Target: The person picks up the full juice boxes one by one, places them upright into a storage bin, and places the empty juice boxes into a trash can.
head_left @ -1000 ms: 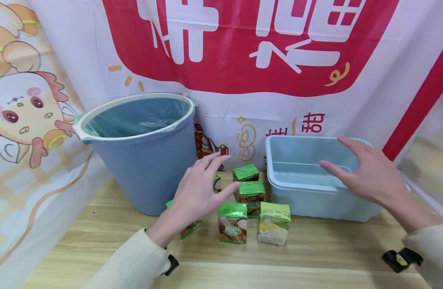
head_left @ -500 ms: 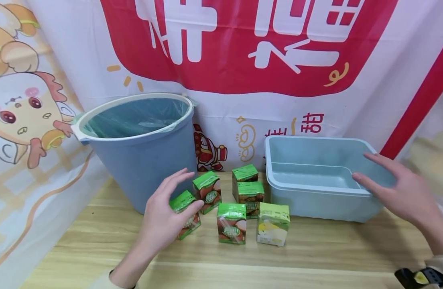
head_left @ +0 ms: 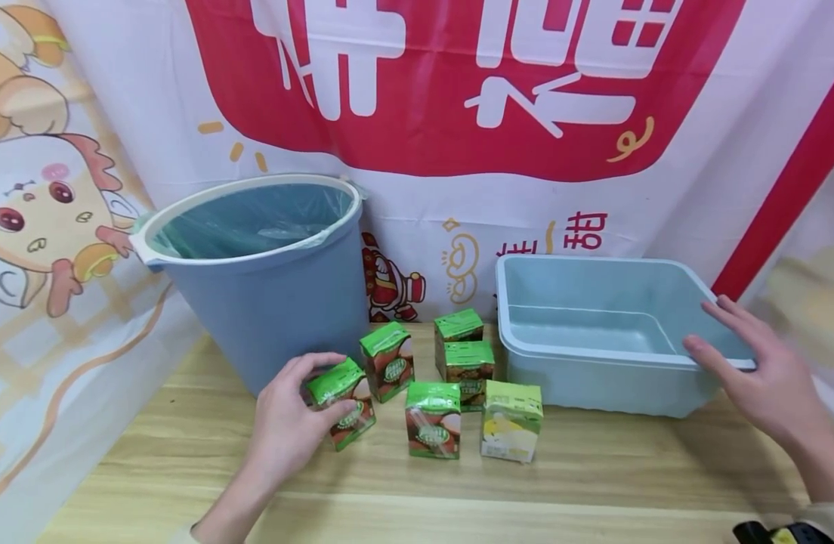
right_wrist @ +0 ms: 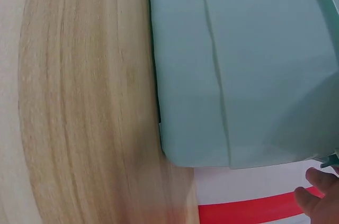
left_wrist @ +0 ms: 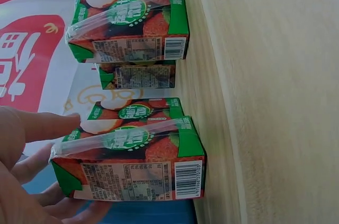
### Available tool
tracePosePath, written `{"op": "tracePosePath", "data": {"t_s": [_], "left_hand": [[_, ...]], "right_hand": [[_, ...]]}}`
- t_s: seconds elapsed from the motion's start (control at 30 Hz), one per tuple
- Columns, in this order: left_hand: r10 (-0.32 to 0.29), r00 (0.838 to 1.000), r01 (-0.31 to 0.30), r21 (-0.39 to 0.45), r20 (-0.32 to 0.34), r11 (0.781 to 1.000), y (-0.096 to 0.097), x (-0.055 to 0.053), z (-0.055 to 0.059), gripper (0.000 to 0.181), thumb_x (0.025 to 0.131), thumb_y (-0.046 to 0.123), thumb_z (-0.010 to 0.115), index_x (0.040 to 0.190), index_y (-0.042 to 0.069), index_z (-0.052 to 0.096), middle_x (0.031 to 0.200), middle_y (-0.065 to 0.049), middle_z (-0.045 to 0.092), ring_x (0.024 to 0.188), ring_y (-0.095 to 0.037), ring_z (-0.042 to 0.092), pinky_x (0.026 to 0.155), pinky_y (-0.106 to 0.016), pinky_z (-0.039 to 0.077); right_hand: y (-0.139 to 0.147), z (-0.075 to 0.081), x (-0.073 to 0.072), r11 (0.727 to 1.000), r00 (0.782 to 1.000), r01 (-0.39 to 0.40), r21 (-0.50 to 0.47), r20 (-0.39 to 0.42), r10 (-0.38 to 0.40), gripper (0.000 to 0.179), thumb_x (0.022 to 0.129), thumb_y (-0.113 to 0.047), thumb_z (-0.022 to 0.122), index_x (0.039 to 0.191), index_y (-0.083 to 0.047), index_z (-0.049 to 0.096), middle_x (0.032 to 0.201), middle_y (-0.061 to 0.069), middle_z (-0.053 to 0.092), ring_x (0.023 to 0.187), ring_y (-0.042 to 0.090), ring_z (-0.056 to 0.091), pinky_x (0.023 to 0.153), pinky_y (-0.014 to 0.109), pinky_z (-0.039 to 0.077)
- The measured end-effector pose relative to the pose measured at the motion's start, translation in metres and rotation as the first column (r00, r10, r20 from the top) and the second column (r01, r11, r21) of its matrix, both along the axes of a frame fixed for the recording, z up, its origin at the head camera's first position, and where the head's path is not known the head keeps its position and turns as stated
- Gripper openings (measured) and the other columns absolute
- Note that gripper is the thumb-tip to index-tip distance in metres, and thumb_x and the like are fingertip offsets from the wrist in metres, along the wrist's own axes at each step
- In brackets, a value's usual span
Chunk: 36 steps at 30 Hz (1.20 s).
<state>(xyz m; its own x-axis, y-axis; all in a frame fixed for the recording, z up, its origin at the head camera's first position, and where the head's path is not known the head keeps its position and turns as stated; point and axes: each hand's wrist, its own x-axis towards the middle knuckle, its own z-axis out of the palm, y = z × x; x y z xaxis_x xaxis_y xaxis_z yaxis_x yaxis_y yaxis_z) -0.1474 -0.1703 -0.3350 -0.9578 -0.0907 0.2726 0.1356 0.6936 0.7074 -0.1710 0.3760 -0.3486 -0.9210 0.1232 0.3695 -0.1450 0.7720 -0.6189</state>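
In the head view my left hand (head_left: 288,419) is at the leftmost juice box (head_left: 352,431), a small green-topped carton with red fruit printed on it. My thumb lies at its front and the fingers reach round behind; the left wrist view shows this juice box (left_wrist: 132,168) between thumb and fingers, with a wrapped straw on its side. My right hand (head_left: 764,370) is at the right end of a pale blue plastic bin (head_left: 607,381), fingers fairly straight beside the rim. In the right wrist view, fingertips (right_wrist: 312,189) show at the bin's corner; contact is unclear.
Several more juice boxes stand between the containers, among them a green-topped one (head_left: 433,423) and a yellow-green one (head_left: 512,423). A tall blue trash can (head_left: 281,302) with a clear liner stands at the left. A printed cloth (head_left: 424,159) hangs behind the wooden table (head_left: 403,514).
My left hand has come down and left from above the boxes to the leftmost juice box. My right hand has moved right, from over the bin to its right end.
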Motion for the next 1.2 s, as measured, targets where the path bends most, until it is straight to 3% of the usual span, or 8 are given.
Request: {"op": "tracePosePath", "data": {"t_s": [0.17, 0.37, 0.57, 0.87, 1.2], "left_hand": [[-0.015, 0.999, 0.017, -0.038, 0.046, 0.999, -0.008, 0.000, 0.002, 0.046, 0.078, 0.012, 0.094, 0.119, 0.023, 0.075, 0.130, -0.007, 0.073, 0.116, -0.027, 0.069, 0.097, -0.046, 0.054], [-0.047, 0.994, 0.054, -0.065, 0.097, 0.996, -0.017, -0.003, 0.009, 0.043, 0.077, 0.014, 0.095, 0.114, 0.021, 0.075, 0.123, -0.005, 0.075, 0.104, -0.022, 0.068, 0.087, -0.037, 0.051], [-0.056, 0.990, 0.068, -0.089, 0.131, 0.994, -0.022, -0.004, 0.011, 0.044, 0.077, 0.017, 0.095, 0.115, 0.021, 0.073, 0.124, -0.004, 0.076, 0.107, -0.023, 0.069, 0.091, -0.041, 0.053], [-0.036, 0.994, 0.043, -0.076, 0.102, 0.996, -0.023, -0.004, 0.012, 0.036, 0.077, 0.013, 0.094, 0.106, 0.019, 0.073, 0.114, -0.002, 0.076, 0.106, -0.023, 0.068, 0.092, -0.040, 0.053], [-0.035, 0.999, 0.038, -0.091, 0.030, 0.995, -0.023, -0.002, 0.017, 0.037, 0.076, 0.017, 0.095, 0.109, 0.021, 0.080, 0.112, -0.002, 0.077, 0.100, -0.019, 0.067, 0.085, -0.032, 0.048]], "right_hand": [[-0.001, -0.002, -0.001, 1.000, 1.000, 0.003, -0.011, 0.002, -0.003, 0.074, 0.104, -0.038, 0.064, 0.168, -0.021, 0.031, 0.180, 0.008, 0.012, 0.163, 0.054, 0.007, 0.119, 0.086, 0.006], [0.001, -0.002, 0.002, 1.000, 1.000, 0.009, -0.002, 0.013, -0.009, 0.074, 0.105, -0.038, 0.063, 0.168, -0.019, 0.031, 0.180, 0.009, 0.012, 0.162, 0.056, 0.008, 0.118, 0.086, 0.008], [0.000, -0.003, 0.003, 1.000, 1.000, 0.007, 0.007, 0.011, -0.007, 0.073, 0.105, -0.038, 0.063, 0.168, -0.018, 0.031, 0.180, 0.010, 0.013, 0.161, 0.057, 0.009, 0.118, 0.086, 0.008], [-0.001, -0.002, 0.002, 1.000, 1.000, 0.000, -0.001, -0.004, 0.000, 0.071, 0.105, -0.037, 0.064, 0.167, -0.018, 0.034, 0.180, 0.006, 0.014, 0.162, 0.054, 0.008, 0.120, 0.084, 0.006], [-0.001, -0.001, 0.004, 1.000, 1.000, 0.009, 0.008, 0.001, -0.009, 0.071, 0.105, -0.038, 0.063, 0.167, -0.017, 0.034, 0.180, 0.008, 0.014, 0.162, 0.057, 0.008, 0.118, 0.086, 0.007]]}}
